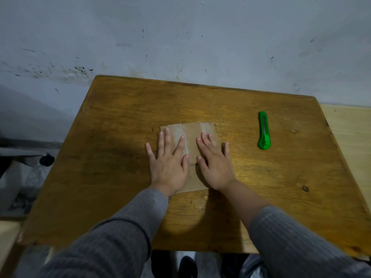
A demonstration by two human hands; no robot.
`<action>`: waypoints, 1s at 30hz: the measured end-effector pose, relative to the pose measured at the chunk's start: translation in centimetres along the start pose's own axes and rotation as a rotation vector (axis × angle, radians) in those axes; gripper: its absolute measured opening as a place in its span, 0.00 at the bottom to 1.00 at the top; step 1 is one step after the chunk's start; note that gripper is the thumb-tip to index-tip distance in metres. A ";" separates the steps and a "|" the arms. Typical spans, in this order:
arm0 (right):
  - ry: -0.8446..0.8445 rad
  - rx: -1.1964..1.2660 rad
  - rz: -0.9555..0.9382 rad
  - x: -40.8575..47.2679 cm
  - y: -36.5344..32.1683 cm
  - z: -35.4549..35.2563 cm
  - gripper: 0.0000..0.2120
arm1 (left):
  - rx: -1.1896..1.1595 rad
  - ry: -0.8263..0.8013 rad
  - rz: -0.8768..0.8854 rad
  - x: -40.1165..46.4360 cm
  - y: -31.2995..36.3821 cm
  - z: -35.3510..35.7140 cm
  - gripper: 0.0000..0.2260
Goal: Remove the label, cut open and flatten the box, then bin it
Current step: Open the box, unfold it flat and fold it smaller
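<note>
Flattened cardboard box [190,149] pressed flat under both palms at the centre of the frame.

The box lies on the wooden table [120,137], long axis running toward the upper frame edge. The left hand [168,165] and right hand [214,165] rest on it with fingers spread and open, gripping nothing; its near edge looks partly hidden. A green utility knife [264,130] lies apart, right of centre, pointing the same way.
</note>
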State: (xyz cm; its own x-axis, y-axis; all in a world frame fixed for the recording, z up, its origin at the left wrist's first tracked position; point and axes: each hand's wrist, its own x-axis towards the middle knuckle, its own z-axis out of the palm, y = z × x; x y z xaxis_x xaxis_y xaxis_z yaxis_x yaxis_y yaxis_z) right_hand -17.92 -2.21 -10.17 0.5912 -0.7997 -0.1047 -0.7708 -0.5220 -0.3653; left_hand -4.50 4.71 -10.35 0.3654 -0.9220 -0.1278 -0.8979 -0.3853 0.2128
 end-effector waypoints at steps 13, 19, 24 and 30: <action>0.041 0.189 0.380 0.3 -1.5 -1.1 0.22 | -0.236 0.139 -0.157 -0.8 0.1 0.8 0.23; 0.151 0.470 0.325 -1.0 -1.9 -1.2 0.27 | -0.569 0.204 -0.194 -1.5 0.5 -0.1 0.25; 0.186 0.786 0.284 -3.1 -1.8 -3.6 0.29 | -0.941 0.267 -0.236 -3.7 2.3 -1.8 0.33; 0.136 0.941 0.240 -7.6 -2.5 -5.7 0.35 | -1.127 0.201 -0.226 -6.7 3.4 -4.6 0.35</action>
State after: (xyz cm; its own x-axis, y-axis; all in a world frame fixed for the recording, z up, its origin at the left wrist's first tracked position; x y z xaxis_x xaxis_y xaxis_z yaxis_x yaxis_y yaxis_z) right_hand -21.88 3.46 -3.17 0.3652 -0.9120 -0.1868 -0.3280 0.0617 -0.9427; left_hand -8.84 9.38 -4.29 0.6120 -0.7785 -0.1389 -0.1177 -0.2634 0.9575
